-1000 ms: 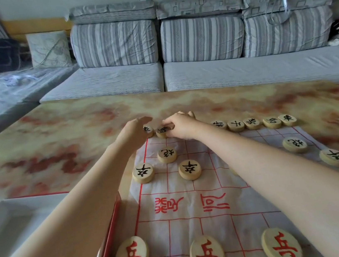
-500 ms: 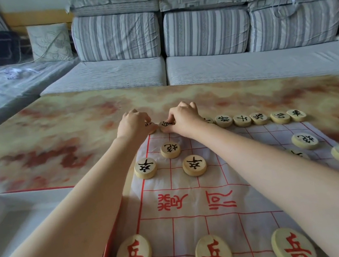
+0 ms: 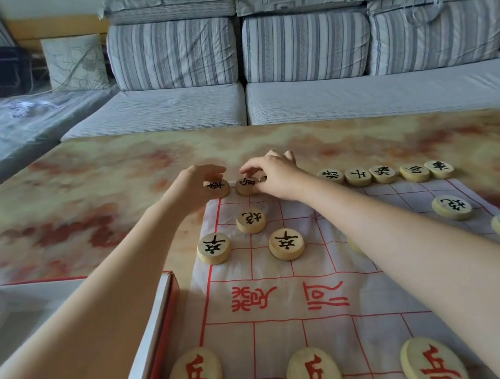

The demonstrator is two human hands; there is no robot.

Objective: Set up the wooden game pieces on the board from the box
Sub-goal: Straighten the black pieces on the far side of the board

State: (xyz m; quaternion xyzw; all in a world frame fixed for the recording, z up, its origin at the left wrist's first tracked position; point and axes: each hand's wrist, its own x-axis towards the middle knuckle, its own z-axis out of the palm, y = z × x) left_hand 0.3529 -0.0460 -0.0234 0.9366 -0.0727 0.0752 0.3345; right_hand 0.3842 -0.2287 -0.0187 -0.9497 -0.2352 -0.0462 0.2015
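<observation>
Both arms reach to the far edge of the board [image 3: 289, 296], a thin sheet with a red grid spread on the marbled bench [image 3: 81, 187]. The left hand [image 3: 194, 187] curls its fingers round the corner piece [image 3: 217, 188], its grip closed on the disc's rim at the board's far-left corner. Just beside it, the right hand [image 3: 275, 176] arches over the second piece [image 3: 246, 186], thumb and fingertips pinching its edge. Both discs lie flat, black characters up. Further right along the same edge, 5 black-marked pieces [image 3: 383, 173] sit in a close row. Nearer, 1 disc [image 3: 250, 220] lies on the grid with 2 more [image 3: 214, 248] just in front of it, and 2 others [image 3: 452, 207] lie at the right side. 3 red-marked pieces [image 3: 313, 374] line the near row. The box [image 3: 153, 331], white inside with a red edge, sits against the board's left side under the left forearm. A striped sofa [image 3: 301, 40] stands behind the bench.
</observation>
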